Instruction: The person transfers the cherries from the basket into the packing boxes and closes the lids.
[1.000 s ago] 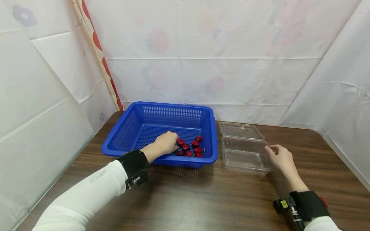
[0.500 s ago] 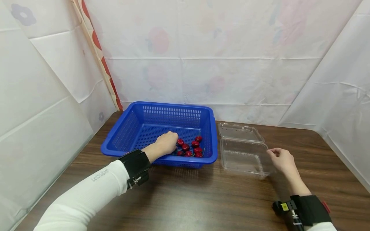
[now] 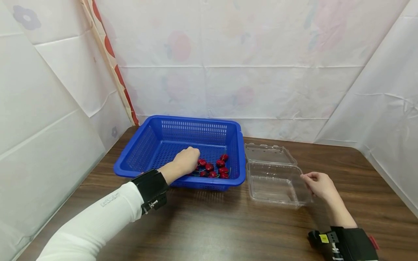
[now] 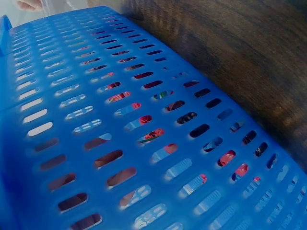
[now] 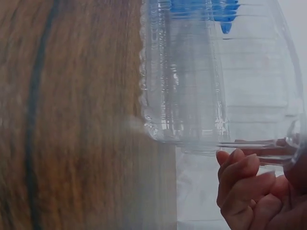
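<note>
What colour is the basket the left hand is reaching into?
Bright blue: the slotted plastic basket holding the cherries. The head view shows it best.

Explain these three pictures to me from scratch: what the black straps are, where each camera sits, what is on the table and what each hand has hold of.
No machine here: a person works with two bare hands, and the black straps at the wrists carry small cameras. The wide picture comes from a camera on the head. It shows a wooden table with a blue basket holding red cherries, and beside it an open clear plastic box. The left hand is down in the basket among the cherries, fingers curled; whether it grips one is hidden. The left wrist camera sees only the basket's slotted wall. The right wrist camera shows the right hand pinching the clear box's edge.
</note>
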A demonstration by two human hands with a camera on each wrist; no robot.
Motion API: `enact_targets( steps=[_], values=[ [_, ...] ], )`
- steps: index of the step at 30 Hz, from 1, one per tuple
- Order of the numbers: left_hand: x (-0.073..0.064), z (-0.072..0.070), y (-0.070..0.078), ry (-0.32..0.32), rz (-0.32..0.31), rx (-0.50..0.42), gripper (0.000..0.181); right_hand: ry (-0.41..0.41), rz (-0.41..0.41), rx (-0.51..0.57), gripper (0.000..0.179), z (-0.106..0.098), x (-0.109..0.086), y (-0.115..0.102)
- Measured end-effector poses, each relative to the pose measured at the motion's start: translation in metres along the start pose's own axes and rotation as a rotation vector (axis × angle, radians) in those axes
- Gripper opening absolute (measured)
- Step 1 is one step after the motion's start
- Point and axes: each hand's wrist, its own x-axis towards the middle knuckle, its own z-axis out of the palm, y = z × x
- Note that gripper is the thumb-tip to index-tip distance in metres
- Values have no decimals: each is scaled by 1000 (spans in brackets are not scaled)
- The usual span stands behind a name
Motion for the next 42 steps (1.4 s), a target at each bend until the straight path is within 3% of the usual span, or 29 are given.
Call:
enact_targets(
  steps=[3, 9, 14, 23, 28, 36, 42],
  values=[
    [-1, -2, -1, 29, 0, -14, 10, -19, 15, 63, 36, 1, 0, 1],
    [-4, -9, -2, 78, 8, -43, 33, -44, 42, 159, 33, 2, -1, 1],
    [-9, -15, -3, 114, 17, -83, 41, -85, 49, 233, 31, 2, -1, 1],
    [-22, -21, 1, 235, 38, -160, 40, -175, 35, 321, 26, -2, -3, 0],
    [-30, -26, 5, 302, 44, -227, 27, -216, 26, 318, 28, -5, -4, -2],
    [-47, -30, 20, 484, 138, -322, 12, -252, 18, 327, 29, -6, -2, 0],
    [-60, -29, 39, 630, 267, -376, 10, -264, 25, 346, 28, -7, -1, 2]
  ],
)
